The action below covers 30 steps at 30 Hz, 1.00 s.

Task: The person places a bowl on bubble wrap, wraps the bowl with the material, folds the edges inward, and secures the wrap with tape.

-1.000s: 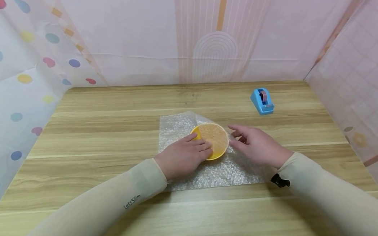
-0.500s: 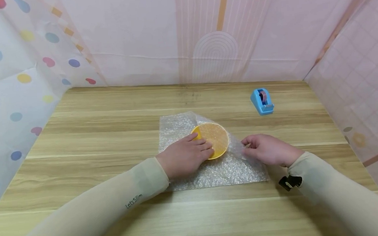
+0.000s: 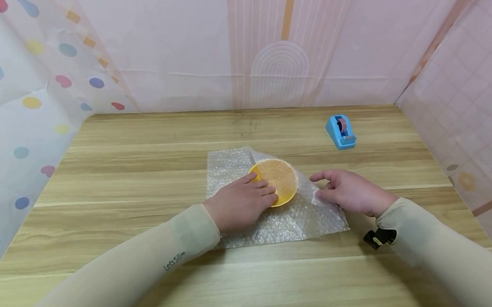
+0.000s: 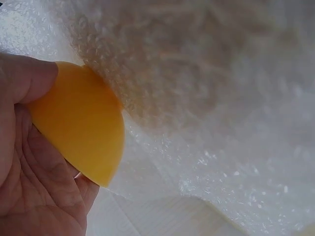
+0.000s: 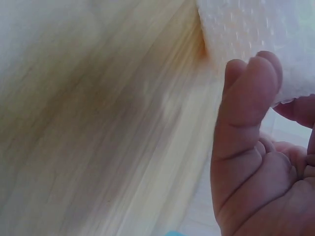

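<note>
A round yellow bowl (image 3: 280, 196) stands on a sheet of clear bubble wrap (image 3: 284, 228), with part of the wrap folded over most of its opening. My left hand (image 3: 239, 203) grips the bowl's near left side. Its fingers reach over the rim, while the left wrist view has the thumb on the yellow outside (image 4: 88, 123). To the right, my right hand (image 3: 351, 191) pinches a loose flap of the wrap, its index finger stretched forward in the head view. In the right wrist view the thumb (image 5: 246, 103) lies against the wrap's edge (image 5: 295, 64).
A blue tape dispenser (image 3: 341, 132) with a pinkish roll stands at the back right of the wooden table (image 3: 144, 145). Patterned sheets (image 3: 180, 49) hang behind the table and along both sides.
My right hand has drawn back to the right from the bowl's rim, pulling the wrap flap out with it. The right index finger has since straightened. My left hand stays on the bowl.
</note>
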Motion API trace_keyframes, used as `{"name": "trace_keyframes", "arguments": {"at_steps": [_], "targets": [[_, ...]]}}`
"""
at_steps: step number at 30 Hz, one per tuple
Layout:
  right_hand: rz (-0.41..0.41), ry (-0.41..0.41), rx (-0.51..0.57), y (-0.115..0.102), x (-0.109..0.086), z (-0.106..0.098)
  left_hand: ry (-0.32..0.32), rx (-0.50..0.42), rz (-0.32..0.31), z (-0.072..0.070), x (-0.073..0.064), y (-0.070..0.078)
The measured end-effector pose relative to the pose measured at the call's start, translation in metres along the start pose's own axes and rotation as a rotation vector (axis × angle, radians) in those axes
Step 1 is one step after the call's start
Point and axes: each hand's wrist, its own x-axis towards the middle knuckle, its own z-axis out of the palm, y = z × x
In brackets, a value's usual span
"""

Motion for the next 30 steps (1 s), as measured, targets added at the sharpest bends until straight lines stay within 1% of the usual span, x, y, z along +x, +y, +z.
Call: {"name": "trace_keyframes", "arguments": {"at_steps": [4, 10, 16, 22, 30], "targets": [[0.004, 0.01, 0.028, -0.0019, -0.0011, -0.0004, -0.016, -0.004, -0.001, -0.0019, 0.0012, 0.0003], [-0.047, 0.031, 0.085, -0.0045, -0.0011, -0.0006, -0.041, -0.034, 0.0, -0.0044, 0.0032, -0.0007], [-0.059, 0.057, 0.142, -0.008, -0.0011, -0.0018, -0.046, -0.065, -0.001, -0.0047, 0.0053, -0.0027], [-0.077, 0.094, 0.154, -0.0099, -0.0001, -0.0008, -0.03, -0.069, 0.007, -0.0055, 0.005, -0.003], [-0.095, 0.105, 0.143, -0.01, 0.0005, -0.0006, -0.045, -0.073, 0.004, -0.0067, 0.0052, -0.003]]}}
